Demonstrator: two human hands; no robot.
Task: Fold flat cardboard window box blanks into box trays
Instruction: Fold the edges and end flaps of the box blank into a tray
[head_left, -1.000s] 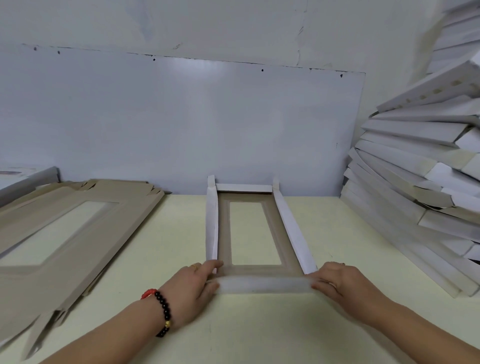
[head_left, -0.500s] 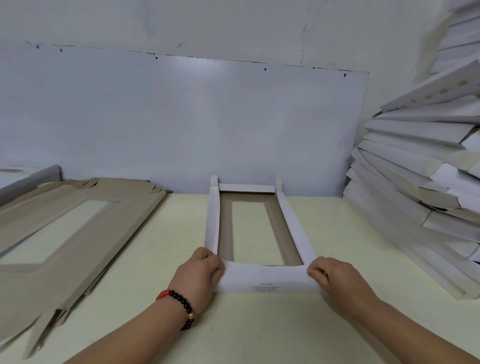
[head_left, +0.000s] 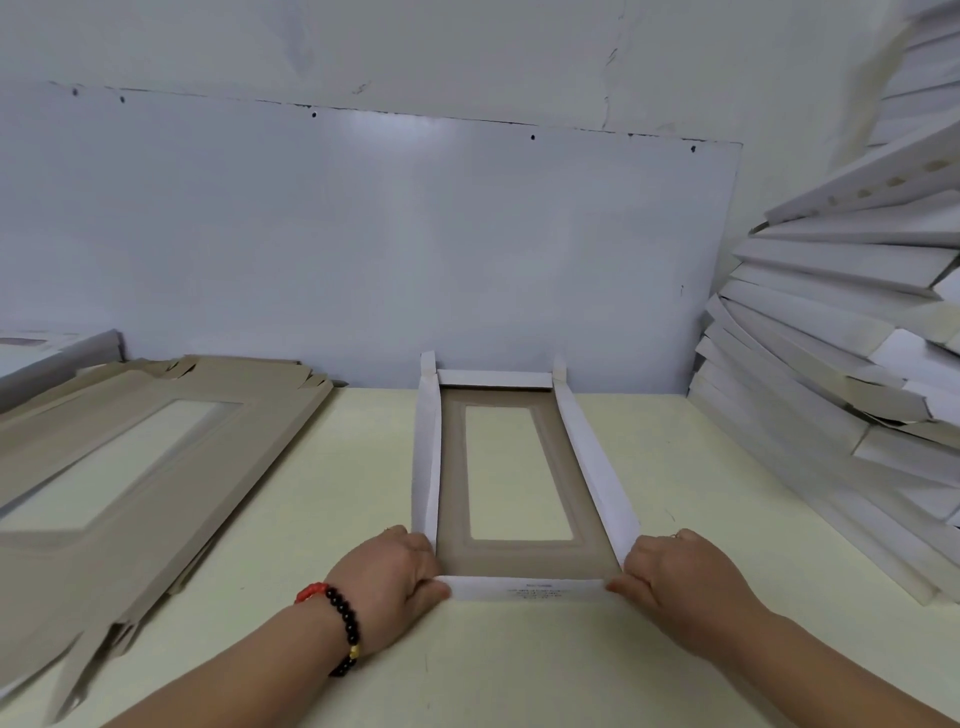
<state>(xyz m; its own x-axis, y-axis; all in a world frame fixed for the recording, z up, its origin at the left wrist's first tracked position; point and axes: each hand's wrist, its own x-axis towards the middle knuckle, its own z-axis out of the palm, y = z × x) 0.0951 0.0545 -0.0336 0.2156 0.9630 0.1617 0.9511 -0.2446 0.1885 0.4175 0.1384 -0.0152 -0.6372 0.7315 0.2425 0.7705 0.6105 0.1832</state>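
Fingers of the left hand (head_left: 392, 571) curl over the near left corner of the box tray (head_left: 524, 467), with the thumb pressed against the outside of the near end flap (head_left: 527, 590); the hand grips that corner. Fingers of the right hand (head_left: 675, 577) curl the same way round the near right corner, thumb on the flap's right end, so both hands pinch the two ends of one flap. That flap stands up, white face toward the person, with small printed lines on it too small to read. A beaded bracelet (head_left: 340, 623), black with a red part and a gold bead, sits on the left wrist.

One box tray lies in the middle of the pale yellow worktop (head_left: 322, 493), its long axis running from near to far. Its brown floor has one rectangular window through which the worktop shows. Two long white side walls rise left and right, and one short white wall stands at the far end, close to the grey wall board (head_left: 363, 234).

On the left lies one stack of flat blanks (head_left: 130, 467), brown side up, each with a window cut-out; the number in it cannot be counted. On the right leans one tall pile of folded trays (head_left: 841, 332), white, stacked unevenly against the wall; their number cannot be counted either.
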